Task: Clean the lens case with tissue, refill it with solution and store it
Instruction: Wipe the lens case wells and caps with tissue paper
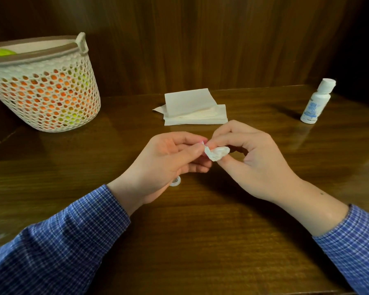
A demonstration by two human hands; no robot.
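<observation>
My left hand [168, 162] pinches a small pinkish lens case [204, 143] at its fingertips; only a sliver of the case shows. My right hand [249, 158] holds a crumpled white tissue [217, 153] pressed against the case. Both hands hover above the middle of the wooden table [200, 231]. A small clear round cap [176, 181] lies on the table just under my left palm, partly hidden. The white solution bottle [316, 102] stands upright at the far right with its cap on.
A stack of folded white tissues [192, 107] lies behind my hands. A white perforated basket [45, 86] holding orange and green items stands at the far left. A wood-panelled wall closes off the back.
</observation>
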